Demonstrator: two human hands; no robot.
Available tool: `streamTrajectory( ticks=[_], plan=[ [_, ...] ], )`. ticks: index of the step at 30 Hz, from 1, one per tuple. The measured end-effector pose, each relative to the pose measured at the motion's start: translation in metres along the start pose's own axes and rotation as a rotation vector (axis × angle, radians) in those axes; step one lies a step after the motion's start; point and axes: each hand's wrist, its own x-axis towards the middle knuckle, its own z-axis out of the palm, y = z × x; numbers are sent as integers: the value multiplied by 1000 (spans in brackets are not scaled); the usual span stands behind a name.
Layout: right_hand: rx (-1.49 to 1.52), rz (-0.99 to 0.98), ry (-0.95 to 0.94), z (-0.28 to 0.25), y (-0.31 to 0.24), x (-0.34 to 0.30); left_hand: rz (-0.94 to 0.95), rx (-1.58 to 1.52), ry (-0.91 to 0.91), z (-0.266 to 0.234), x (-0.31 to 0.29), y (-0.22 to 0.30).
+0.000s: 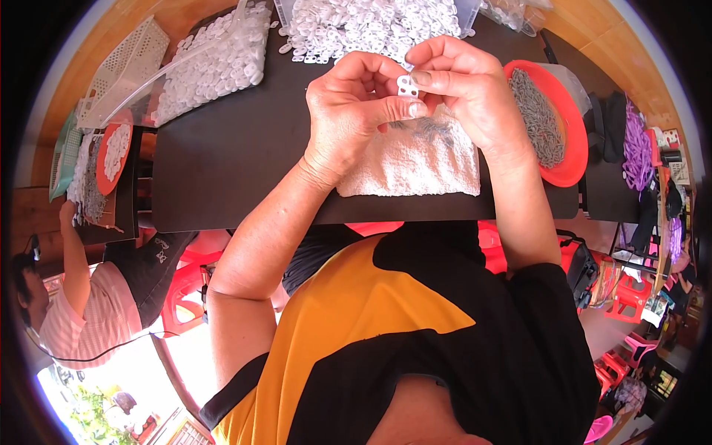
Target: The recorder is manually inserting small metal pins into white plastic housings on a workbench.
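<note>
Both hands meet above a white towel (415, 159) spread on the black table (222, 148), and between them sits a small white plastic clip (406, 85). The left hand (354, 111) pinches it from below with thumb and curled fingers closed on it, while the right hand (463, 93) presses in from above, its thumb and forefinger also closed on the piece. A few small grey metal parts (426, 130) lie on the towel just under the hands. To the right stands a red bowl (575, 159) holding many more grey parts (a dense heap), and heaps of white clips (371, 26) fill the table's far edge. Another person (81, 297) sits at the left
</note>
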Motion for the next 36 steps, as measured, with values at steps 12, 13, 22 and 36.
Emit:
streamTrajectory(
  ticks=[12, 13, 22, 36],
  plan=[
    [-127, 82, -89, -3, 1, -1, 48, 27, 48, 2, 0, 2],
    [-133, 72, -79, -3, 1, -1, 22, 50, 45, 2, -1, 4],
    [-164, 60, -116, 0, -1, -4, 40, 21, 3, 3, -3, 7],
    [-38, 57, -147, 4, 1, -7, 102, -26, -59, 5, -10, 11]
  ],
)
